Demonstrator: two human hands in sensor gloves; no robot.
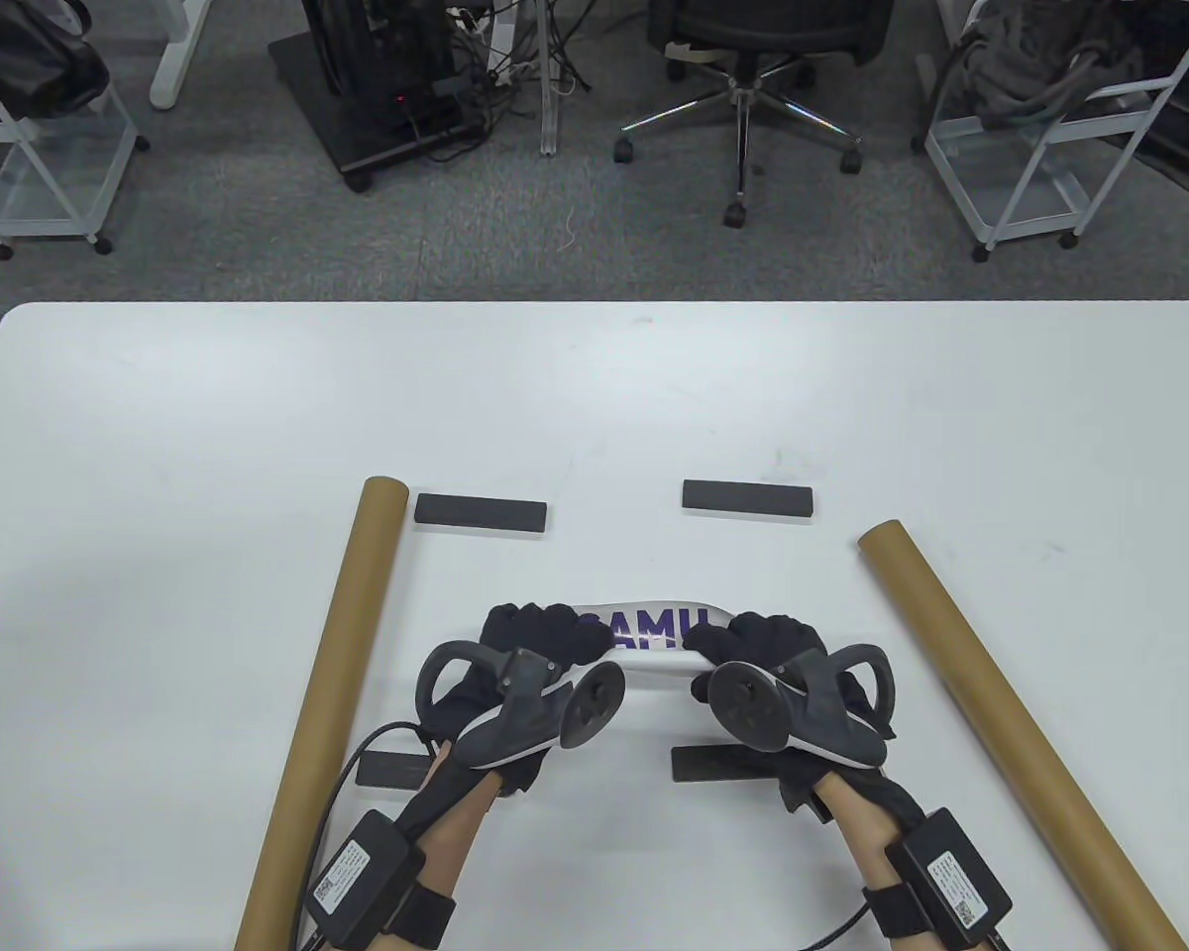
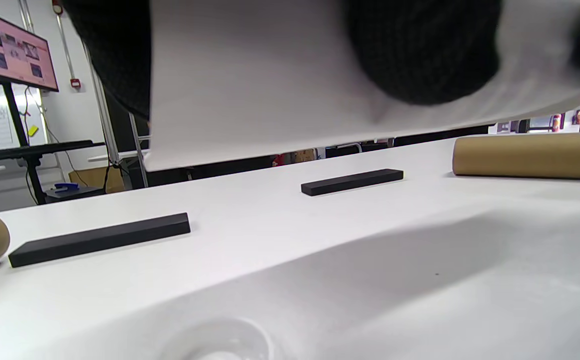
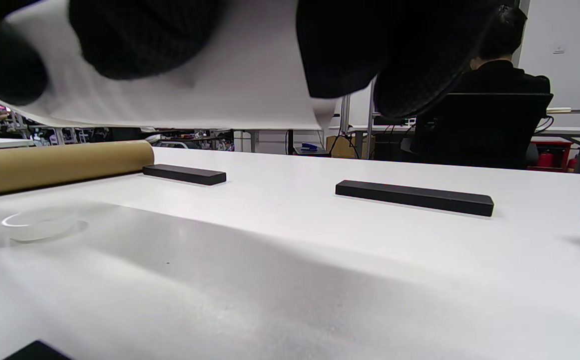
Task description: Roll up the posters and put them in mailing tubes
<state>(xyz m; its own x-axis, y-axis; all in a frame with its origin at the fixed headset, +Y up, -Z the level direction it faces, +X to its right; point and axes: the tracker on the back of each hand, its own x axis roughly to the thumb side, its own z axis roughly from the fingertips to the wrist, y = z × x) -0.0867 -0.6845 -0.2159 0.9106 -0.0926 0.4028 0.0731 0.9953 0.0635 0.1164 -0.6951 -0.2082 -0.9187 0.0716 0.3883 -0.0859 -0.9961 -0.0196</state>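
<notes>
Above the table [image 1: 159, 416] — both hands round poster [image 1: 654, 629].

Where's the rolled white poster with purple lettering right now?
In the table view the rolled white poster is near the front centre, held off the table by the left hand and right hand, between the two brown cardboard mailing tubes.
</notes>
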